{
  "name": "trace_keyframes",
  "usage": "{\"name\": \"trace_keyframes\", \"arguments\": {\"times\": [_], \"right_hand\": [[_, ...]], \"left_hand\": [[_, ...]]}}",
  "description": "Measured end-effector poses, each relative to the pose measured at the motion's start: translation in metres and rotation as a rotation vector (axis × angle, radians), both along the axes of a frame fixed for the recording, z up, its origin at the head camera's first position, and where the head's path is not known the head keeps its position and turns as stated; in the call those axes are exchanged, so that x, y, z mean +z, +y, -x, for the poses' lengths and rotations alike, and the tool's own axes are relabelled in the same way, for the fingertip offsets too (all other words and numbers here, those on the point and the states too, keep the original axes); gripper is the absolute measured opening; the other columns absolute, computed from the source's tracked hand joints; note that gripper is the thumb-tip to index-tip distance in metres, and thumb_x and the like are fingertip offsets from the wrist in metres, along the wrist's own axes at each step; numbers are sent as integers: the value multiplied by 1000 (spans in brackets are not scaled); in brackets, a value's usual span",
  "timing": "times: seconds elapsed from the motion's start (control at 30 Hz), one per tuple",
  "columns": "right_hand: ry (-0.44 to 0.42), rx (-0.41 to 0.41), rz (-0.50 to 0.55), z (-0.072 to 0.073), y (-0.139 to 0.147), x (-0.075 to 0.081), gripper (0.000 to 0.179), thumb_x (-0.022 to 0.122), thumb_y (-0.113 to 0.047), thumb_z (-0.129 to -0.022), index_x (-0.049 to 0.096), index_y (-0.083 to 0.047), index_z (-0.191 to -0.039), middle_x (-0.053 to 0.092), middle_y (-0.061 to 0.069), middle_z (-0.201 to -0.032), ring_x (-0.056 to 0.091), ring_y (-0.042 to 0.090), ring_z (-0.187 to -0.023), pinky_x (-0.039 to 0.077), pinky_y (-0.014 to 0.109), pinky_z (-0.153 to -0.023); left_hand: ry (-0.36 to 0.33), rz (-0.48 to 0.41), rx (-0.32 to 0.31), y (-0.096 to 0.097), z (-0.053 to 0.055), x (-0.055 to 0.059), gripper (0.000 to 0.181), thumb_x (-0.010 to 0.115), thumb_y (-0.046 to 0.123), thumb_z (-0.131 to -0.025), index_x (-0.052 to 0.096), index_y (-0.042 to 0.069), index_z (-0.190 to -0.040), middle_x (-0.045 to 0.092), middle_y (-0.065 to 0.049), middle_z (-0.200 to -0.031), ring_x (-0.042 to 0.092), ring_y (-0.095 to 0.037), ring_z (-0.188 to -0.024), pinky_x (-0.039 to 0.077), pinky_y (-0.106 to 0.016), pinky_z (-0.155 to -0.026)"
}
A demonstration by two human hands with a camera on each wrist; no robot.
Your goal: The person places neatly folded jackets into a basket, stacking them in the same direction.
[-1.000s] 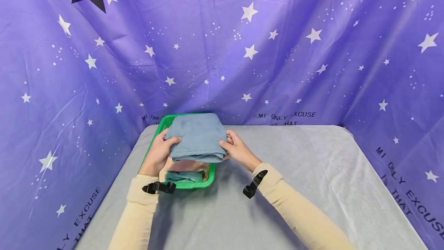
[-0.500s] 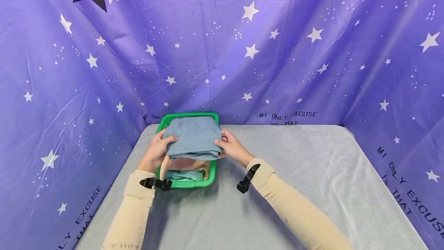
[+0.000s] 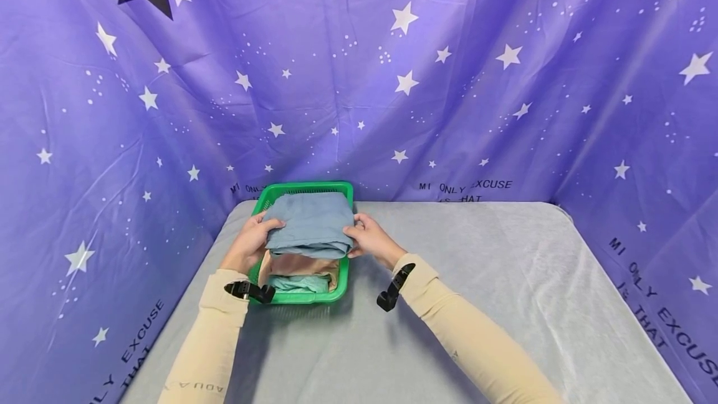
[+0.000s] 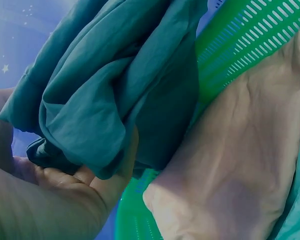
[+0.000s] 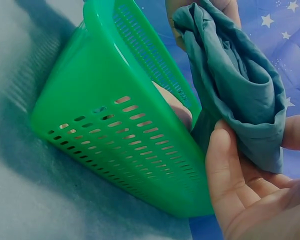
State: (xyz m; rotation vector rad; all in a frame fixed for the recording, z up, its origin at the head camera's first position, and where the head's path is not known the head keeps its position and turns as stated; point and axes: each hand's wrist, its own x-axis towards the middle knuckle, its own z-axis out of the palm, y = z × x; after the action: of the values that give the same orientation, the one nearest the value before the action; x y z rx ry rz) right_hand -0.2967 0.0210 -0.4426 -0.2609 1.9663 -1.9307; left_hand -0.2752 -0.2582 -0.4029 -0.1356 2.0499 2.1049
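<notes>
A folded blue-grey cloth garment (image 3: 310, 223) is held level between my two hands over the green plastic basket (image 3: 343, 279). My left hand (image 3: 251, 242) grips its left edge, thumb on top and fingers underneath. At the opposite edge my right hand (image 3: 373, 240) pinches it the same way. In the left wrist view the garment's (image 4: 125, 85) layered folds hang over the fingers. The right wrist view shows the bundle (image 5: 240, 85) beside the basket's rim. Below it in the basket lie a beige-pink cloth (image 3: 300, 264) and a mint-green cloth (image 3: 303, 283).
The basket stands at the back left of a bed-like surface with a grey cover (image 3: 477, 279). A purple curtain (image 3: 359, 80) with stars encloses the back and both sides. A black strap mount (image 3: 249, 290) sits on each wrist.
Both hands have moved the folded garment slightly left and lower over the basket. More of the basket's far rim now shows behind it. The grip is unchanged.
</notes>
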Motion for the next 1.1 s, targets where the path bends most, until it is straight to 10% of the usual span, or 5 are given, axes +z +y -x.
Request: {"name": "trace_keyframes", "arguments": {"times": [0.23,0.43,0.7,0.93,1.1], "right_hand": [[-41,30,-46,-5,-1,1,39,56,-16,-105,39,-3,-137,50,2,-91,54,15,-68,63,37,-73],[-64,44,-63,-9,-3,2,57,56,-17,-104,30,0,-152,61,10,-110,61,15,-72,61,30,-69],[-60,72,-99,-18,-5,8,59,57,-17,-104,29,0,-153,68,18,-117,72,26,-79,61,31,-68],[-45,126,-150,-25,-4,14,67,58,-20,-104,22,-4,-158,67,20,-116,73,37,-93,62,43,-82],[-26,150,-175,-30,-5,17,70,58,-21,-104,19,-6,-160,64,17,-115,71,41,-98,62,36,-76]], "left_hand": [[-3,78,-8,-12,7,-19,32,56,10,-102,52,5,-132,64,8,-95,63,-6,-82,57,-25,-74],[-51,139,5,-15,3,-18,11,57,12,-101,55,12,-112,58,8,-91,57,-9,-83,50,-31,-79],[-78,128,-54,-17,-7,-7,24,52,10,-103,47,3,-126,57,8,-77,57,-6,-69,53,-25,-70],[-81,219,-62,-24,-2,-21,61,51,15,-105,24,-5,-155,63,-14,-120,65,-6,-89,59,-29,-82],[-109,315,-58,-23,-3,-20,83,52,17,-103,-4,-1,-163,34,-33,-158,61,-28,-117,51,-40,-100]]}}
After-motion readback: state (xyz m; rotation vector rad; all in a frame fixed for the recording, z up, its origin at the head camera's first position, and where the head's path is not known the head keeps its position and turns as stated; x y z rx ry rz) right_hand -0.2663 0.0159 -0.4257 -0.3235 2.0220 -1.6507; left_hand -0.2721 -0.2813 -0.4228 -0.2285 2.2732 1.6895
